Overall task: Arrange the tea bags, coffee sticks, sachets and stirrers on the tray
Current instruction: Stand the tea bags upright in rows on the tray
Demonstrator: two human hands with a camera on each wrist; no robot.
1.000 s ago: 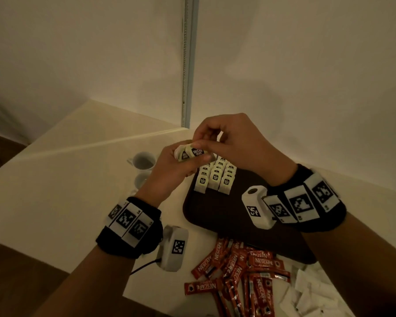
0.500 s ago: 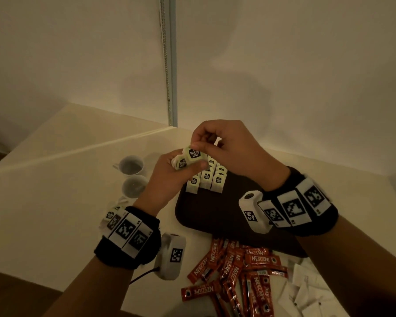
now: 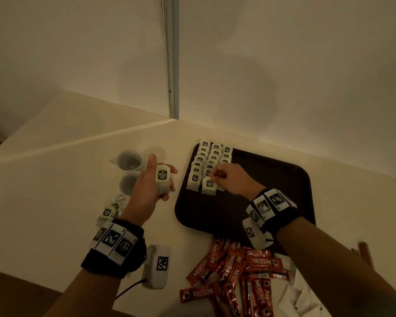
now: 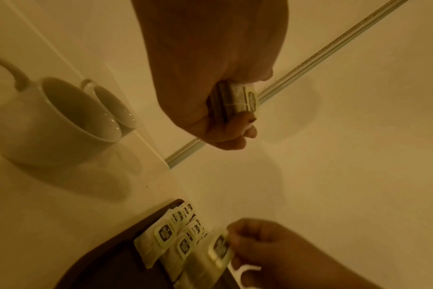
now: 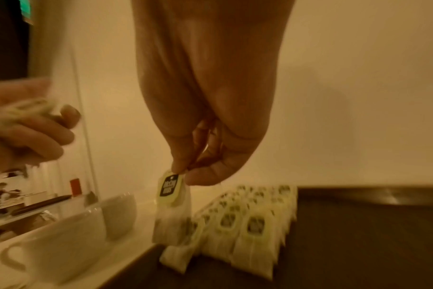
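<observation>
Tea-bag step in hand: right hand [image 3: 230, 179] pinching one pale paper tea bag with a green tag [image 5: 172, 211] just over the front of the overlapping rows [image 3: 209, 163] on the dark brown plastic tray [image 3: 272, 179]. Left hand [image 3: 150, 186] curled round a small spare stack of bags [image 3: 162, 181] beside the tray, above the cream table [image 3: 55, 179]. Next, probably: lowering the bag square onto the row, then drawing another from the stack; red coffee sticks [image 3: 233, 271] waiting off the tray.

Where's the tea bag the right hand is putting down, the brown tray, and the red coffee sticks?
Tea bag in right hand [image 5: 169, 190]: right wrist view, on its label tag.
Brown tray [image 3: 261, 179]: head view, on its bare floor.
Red coffee sticks [image 3: 262, 261]: head view, on one stick's printed front.
</observation>
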